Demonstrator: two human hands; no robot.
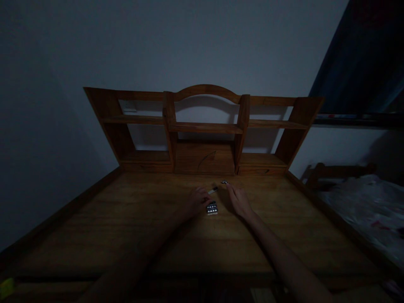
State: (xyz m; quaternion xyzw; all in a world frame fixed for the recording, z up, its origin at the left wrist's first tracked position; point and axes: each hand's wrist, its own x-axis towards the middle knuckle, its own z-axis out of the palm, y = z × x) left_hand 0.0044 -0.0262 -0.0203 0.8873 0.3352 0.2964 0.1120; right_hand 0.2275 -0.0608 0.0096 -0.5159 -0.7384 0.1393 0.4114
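Both of my arms reach out over a wooden desk [126, 227] in a dim room. My left hand [197, 201] is curled and pinches a thin pale stick-like thing [213, 190] that points to the right. My right hand [238, 200] lies with its fingers stretched forward, and its fingertips sit by a small shiny object [224, 182] on the desk. Between the two hands rests a small dark block [212, 208] with rows of pale dots on top.
A wooden shelf unit [205, 128] with an arched top stands at the back of the desk against a pale wall. To the right are a crumpled white plastic sheet [366, 210] and a wooden frame [334, 171].
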